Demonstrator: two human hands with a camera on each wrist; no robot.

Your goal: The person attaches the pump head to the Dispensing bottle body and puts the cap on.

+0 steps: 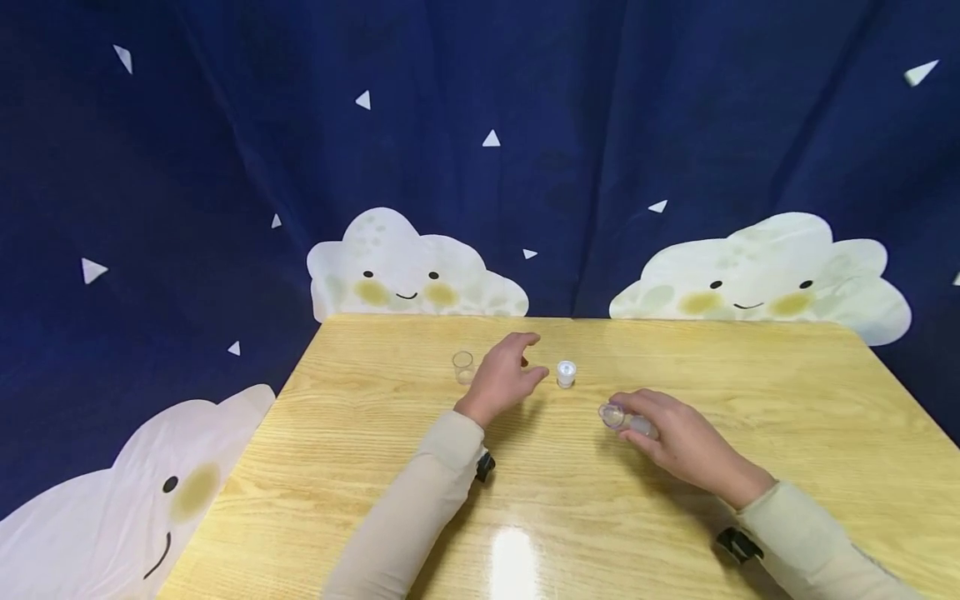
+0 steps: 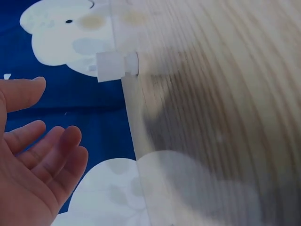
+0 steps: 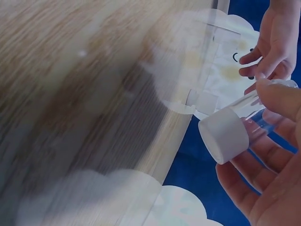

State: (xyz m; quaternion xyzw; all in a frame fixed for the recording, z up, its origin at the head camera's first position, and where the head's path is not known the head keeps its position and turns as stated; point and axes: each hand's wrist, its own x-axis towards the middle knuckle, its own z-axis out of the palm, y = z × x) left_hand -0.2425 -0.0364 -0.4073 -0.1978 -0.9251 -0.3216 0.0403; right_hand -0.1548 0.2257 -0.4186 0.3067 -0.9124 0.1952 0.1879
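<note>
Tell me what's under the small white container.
The small white container stands on the wooden table, whose surface shows around its base. The patch directly beneath is covered, so I can't see it.

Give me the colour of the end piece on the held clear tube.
The end piece is white, clearest in the right wrist view.

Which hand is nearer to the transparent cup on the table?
Left: the left hand is just right of the cup; the right hand is farther right, nearer the person.
</note>
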